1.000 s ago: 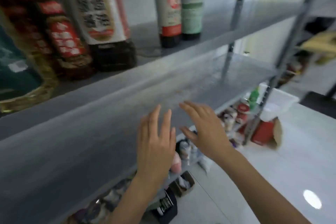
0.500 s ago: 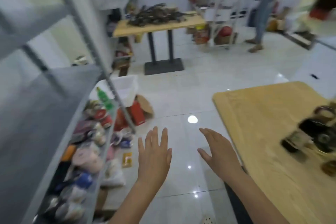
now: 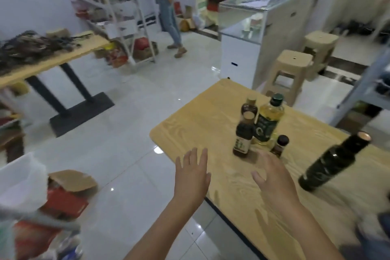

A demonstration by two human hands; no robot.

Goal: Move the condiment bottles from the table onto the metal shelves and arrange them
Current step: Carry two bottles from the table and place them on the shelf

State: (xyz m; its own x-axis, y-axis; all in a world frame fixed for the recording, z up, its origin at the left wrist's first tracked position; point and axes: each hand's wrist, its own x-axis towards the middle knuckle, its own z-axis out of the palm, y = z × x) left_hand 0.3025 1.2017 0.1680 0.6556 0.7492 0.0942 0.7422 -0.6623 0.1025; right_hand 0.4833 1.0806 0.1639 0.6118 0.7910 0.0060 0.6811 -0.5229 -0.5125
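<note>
Condiment bottles [image 3: 266,125] nearer now, right hand [image 3: 273,178] close

Glossy white tiled floor [image 3: 130,133], black-legged wooden side table [image 3: 88,46], beige stools [image 3: 294,61] by a white counter [image 3: 238,57].

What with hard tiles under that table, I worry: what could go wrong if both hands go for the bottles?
The sauce bottle, oil bottle, brown bottle and small jar stand bunched; lifting one could topple a neighbour. The large dark bottle stands apart near the right hand; a sweeping reach might tip it.
</note>
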